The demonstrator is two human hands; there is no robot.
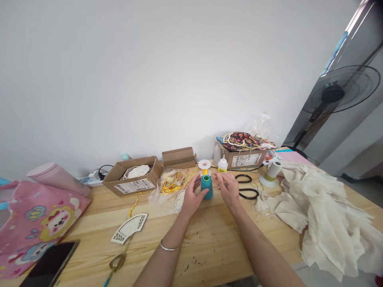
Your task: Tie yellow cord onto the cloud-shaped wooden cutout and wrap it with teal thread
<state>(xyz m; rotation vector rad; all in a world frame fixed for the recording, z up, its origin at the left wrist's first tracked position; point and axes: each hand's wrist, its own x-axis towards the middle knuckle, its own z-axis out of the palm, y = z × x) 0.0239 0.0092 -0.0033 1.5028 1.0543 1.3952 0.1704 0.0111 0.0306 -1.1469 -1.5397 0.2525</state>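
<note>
A cone of teal thread (207, 190) stands upright on the wooden table in front of me. My left hand (192, 194) is curved around its left side, with the thumb against the thread. Just to the right, my right hand (228, 189) has its thumb and fingers brought together in a pinch; what lies between them is too small to make out. Behind the cone are a white spool with yellow thread (204, 165) and a small white glue bottle (222, 164). Black-handled scissors (249, 194) lie beside my right hand, their blades hidden by it.
Cardboard boxes (134, 186) and a plastic bag of yellow cords (172, 182) stand along the wall. Cream cloth (323, 211) is heaped at the right. A fan-shaped white piece (129, 228) with a tassel, a phone (49, 265) and a pink bag (44, 223) lie at the left.
</note>
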